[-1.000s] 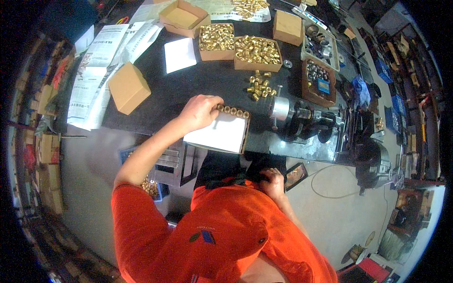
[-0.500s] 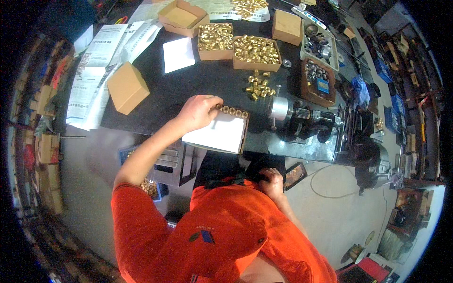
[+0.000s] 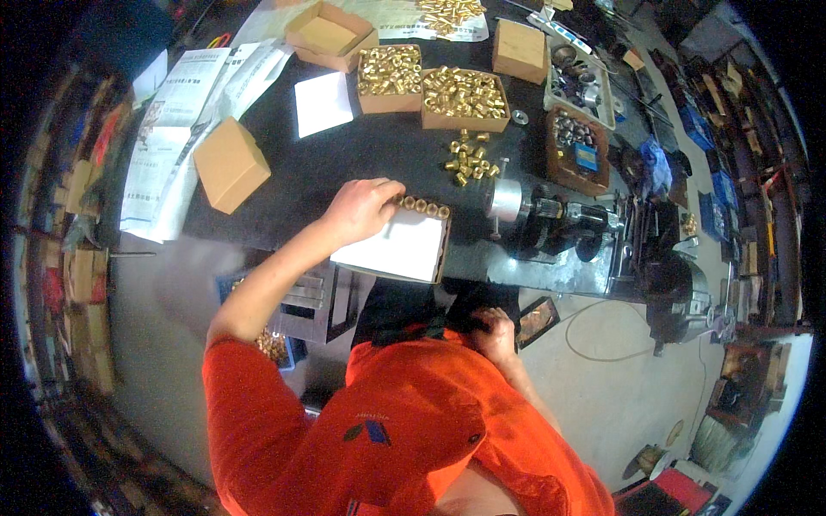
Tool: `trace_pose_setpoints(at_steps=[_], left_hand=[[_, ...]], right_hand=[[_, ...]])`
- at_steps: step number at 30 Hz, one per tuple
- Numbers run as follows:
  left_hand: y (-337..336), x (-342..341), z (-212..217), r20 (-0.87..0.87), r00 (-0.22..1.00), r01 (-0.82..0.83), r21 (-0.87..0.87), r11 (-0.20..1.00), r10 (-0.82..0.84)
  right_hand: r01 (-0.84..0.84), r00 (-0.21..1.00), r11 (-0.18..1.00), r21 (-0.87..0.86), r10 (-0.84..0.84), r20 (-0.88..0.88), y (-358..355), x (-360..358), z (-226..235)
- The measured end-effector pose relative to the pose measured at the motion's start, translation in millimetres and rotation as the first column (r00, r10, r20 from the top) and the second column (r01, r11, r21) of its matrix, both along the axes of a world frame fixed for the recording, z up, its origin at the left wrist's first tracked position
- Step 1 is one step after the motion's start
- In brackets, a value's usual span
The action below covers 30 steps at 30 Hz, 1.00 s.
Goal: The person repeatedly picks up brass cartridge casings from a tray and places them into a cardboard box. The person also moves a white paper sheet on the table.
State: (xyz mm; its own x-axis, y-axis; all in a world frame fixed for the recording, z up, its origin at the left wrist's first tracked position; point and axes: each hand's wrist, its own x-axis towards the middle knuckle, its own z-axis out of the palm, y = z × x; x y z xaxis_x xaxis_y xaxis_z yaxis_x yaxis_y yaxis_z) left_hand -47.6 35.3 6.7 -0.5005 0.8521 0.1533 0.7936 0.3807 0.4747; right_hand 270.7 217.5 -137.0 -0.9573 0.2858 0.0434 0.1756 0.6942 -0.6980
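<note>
My left hand (image 3: 368,208) reaches over a shallow cardboard box (image 3: 440,251) at the table's near edge. A white paper sheet (image 3: 394,247) covers most of the box. Along its far side stands a row of short brass fittings (image 3: 420,205). The left fingers are pinched at the row's left end, on a brass fitting mostly hidden by them. My right hand (image 3: 496,334) rests low by my lap, fingers curled; what they hold, if anything, is hidden. Loose brass fittings (image 3: 467,158) lie beyond the box, to its right.
Two cardboard boxes full of brass fittings (image 3: 465,96) stand farther back. A closed carton (image 3: 231,165) and newspapers (image 3: 168,142) lie left. To the right are a metal spindle device (image 3: 551,211) and a brown tray of metal parts (image 3: 578,148). An open carton (image 3: 330,36) sits behind.
The view has shifted slightly. My left hand stays at the left end of the row, its fingers barely moved. My right hand remains by my lap.
</note>
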Motion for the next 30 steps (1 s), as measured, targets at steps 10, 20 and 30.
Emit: trace_pose_setpoints(at_steps=[10, 20, 30], left_hand=[[39, -44, 38, 0.137, 0.990, 0.032, 0.061, 0.998, -0.040], [128, -70, -34, 0.053, 0.993, 0.119, -0.306, 0.945, -0.108], [99, -73, -16, 0.010, 0.995, 0.100, -0.072, 0.992, -0.100]], right_hand=[[-0.017, 0.982, 0.992, 0.128, 0.040, -0.186, 2, 7, -23], [0.033, 0.958, 0.982, 0.186, 0.022, -0.285, 2, 1, -27], [0.030, 0.976, 0.991, 0.131, 0.000, -0.218, 2, 0, -27]])
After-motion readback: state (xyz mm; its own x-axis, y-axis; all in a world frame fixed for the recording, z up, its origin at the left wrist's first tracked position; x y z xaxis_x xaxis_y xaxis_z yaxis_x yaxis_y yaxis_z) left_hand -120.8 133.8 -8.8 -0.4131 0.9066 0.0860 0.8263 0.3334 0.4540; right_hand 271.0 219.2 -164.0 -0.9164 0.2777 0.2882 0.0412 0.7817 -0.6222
